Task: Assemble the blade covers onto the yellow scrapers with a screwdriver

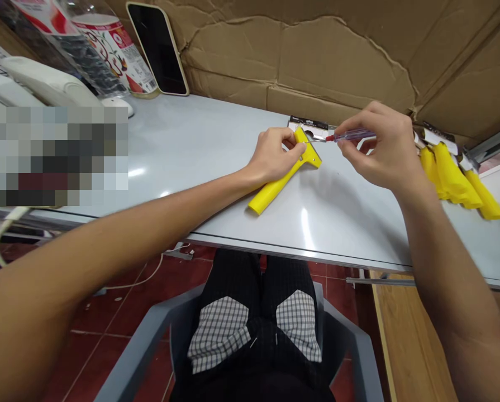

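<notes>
A yellow scraper (275, 188) with a T-shaped head lies slantwise on the table, its handle pointing toward me. My left hand (277, 153) is closed around its head, thumb on top and fingers behind. My right hand (386, 146) pinches a screwdriver (354, 134) with a clear purple handle and a red collar. The screwdriver's thin shaft points left and its tip meets the scraper head near my left thumb. Whether the tip sits in a screw is too small to tell. Behind the head lies a black and white printed card (308, 124).
Several yellow scrapers (453, 176) with packaging cards lie at the right. A phone (161, 50) leans against the cardboard wall (300, 61). Bottles (111, 50) and a white device (52, 81) stand at the left, beside a blurred-out patch. The grey-white table (216, 125) has its front edge above my lap.
</notes>
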Demonstrator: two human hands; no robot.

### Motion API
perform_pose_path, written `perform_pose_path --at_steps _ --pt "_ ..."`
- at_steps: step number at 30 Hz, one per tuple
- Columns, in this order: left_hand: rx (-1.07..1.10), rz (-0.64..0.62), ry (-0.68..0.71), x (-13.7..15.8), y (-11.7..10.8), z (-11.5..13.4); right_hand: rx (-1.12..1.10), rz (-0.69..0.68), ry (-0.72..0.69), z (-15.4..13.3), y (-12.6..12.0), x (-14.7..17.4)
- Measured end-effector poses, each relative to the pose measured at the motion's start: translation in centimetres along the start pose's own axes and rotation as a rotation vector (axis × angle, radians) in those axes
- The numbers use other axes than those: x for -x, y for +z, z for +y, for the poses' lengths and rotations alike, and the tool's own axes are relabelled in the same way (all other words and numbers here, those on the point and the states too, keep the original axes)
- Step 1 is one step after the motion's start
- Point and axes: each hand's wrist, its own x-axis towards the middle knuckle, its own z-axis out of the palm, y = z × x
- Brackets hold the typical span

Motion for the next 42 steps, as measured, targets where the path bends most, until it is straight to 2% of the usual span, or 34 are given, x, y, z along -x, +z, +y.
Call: perform_pose_path --at_steps 3,7,16,21,27,32,42 --pt "-0.007 -0.006 -0.004 0.0 -0.2 0.2 0.008 0.033 -0.033 0.1 0.1 -0.2" --pt "-0.025 -0.005 -0.016 0.1 -0.3 0.6 0.099 0.052 0.037 0.2 0.0 -0.4" --pt "-0.020 0.001 -0.004 -0.1 -0.3 0.1 0.076 -0.085 0.054 0.3 -0.6 0.1" --pt "-0.029 0.017 0.013 -0.1 -0.4 0.2 0.150 -0.003 0.065 0.8 0.0 -0.3" --pt "-0.100 0.010 -0.006 0.1 -0.5 0.9 0.058 0.007 -0.035 0.8 -0.3 -0.3" --pt "-0.115 0.015 -0.029 0.2 -0.4 1.1 0.067 0.031 -0.009 1.0 -0.3 -0.5" --pt "-0.122 0.015 -0.033 0.3 -0.4 1.4 0.087 -0.056 0.029 0.4 -0.5 -0.2"
